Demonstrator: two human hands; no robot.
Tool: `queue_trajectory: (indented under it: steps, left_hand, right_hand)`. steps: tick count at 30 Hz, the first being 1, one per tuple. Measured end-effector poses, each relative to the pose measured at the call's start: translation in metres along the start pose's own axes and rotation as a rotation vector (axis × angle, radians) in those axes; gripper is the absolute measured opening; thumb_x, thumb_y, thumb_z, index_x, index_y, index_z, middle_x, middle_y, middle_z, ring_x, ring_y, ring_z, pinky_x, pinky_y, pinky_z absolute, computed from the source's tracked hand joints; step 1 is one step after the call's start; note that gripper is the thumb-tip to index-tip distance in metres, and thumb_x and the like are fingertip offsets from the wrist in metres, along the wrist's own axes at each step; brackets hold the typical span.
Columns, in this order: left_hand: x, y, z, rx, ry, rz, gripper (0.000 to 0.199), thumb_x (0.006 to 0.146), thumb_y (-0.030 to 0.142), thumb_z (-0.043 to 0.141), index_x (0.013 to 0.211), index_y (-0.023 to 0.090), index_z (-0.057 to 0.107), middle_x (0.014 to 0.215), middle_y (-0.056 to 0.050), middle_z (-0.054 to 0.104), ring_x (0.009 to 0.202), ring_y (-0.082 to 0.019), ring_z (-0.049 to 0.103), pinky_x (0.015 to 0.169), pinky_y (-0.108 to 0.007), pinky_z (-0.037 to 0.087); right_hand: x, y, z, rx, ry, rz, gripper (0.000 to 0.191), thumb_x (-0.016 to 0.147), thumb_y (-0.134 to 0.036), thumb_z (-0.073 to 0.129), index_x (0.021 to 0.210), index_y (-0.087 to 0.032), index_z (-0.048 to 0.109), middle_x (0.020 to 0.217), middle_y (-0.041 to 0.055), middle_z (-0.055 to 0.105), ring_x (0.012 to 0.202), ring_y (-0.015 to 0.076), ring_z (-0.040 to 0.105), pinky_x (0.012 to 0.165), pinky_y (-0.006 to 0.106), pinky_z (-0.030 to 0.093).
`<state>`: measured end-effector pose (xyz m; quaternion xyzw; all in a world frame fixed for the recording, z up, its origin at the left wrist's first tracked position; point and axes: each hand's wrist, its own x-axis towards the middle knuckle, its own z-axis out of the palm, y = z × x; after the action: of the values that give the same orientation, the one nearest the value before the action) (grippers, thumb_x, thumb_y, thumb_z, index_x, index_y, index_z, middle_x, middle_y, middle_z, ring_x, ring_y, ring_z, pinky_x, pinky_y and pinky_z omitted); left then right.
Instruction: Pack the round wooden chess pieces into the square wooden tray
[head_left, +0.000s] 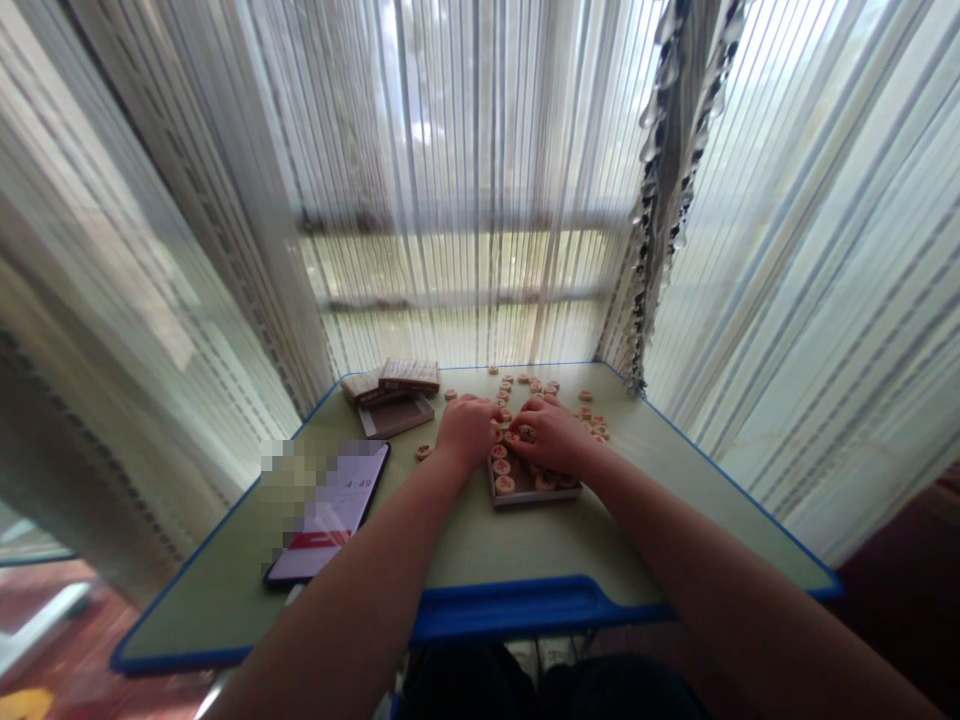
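A shallow box (536,495) stands on the green table (480,545), with round wooden pieces marked in red inside; several form a column along its left side, such as one piece (505,484). At the box's upper left corner is my left hand (469,428), fingers curled inward near the pieces; what its fingertips hold, if anything, is too small to tell. My right hand (553,432) reaches over the box from the right, its fingers bent down around a piece (527,434). It covers part of the box.
Loose pieces (586,396) lie behind and right of the hands, and one (424,452) to the left. Farther left are an open tray (396,414), a stacked box (409,374) and a phone (330,520). Curtains (465,200) hang behind the blue-edged table.
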<state>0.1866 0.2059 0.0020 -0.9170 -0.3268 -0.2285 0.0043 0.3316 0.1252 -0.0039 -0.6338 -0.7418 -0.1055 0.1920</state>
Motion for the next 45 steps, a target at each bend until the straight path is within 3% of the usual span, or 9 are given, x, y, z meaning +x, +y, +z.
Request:
queue_trajectory:
  steps: [34, 45]
  left_hand:
    - [0.0011, -0.0016, 0.0036, 0.036, 0.015, 0.015, 0.025, 0.069, 0.015, 0.052, 0.084, 0.023, 0.07, 0.088, -0.002, 0.069, 0.089, -0.018, 0.057, 0.086, -0.031, 0.042]
    - [0.0006, -0.0022, -0.0007, 0.083, 0.047, -0.165, 0.029, 0.07, 0.016, 0.047, 0.084, 0.024, 0.071, 0.084, -0.004, 0.069, 0.088, -0.019, 0.059, 0.084, -0.03, 0.042]
  right_hand:
    - [0.0009, 0.0009, -0.0007, -0.002, 0.006, 0.045, 0.026, 0.076, -0.045, 0.057, 0.085, -0.023, 0.069, 0.088, 0.0067, 0.059, 0.09, 0.021, 0.05, 0.085, 0.033, 0.037]
    - [0.0006, 0.0014, -0.001, 0.0, 0.0, 0.036, 0.028, 0.076, -0.046, 0.057, 0.086, -0.022, 0.069, 0.089, 0.0068, 0.059, 0.09, 0.0204, 0.05, 0.087, 0.033, 0.035]
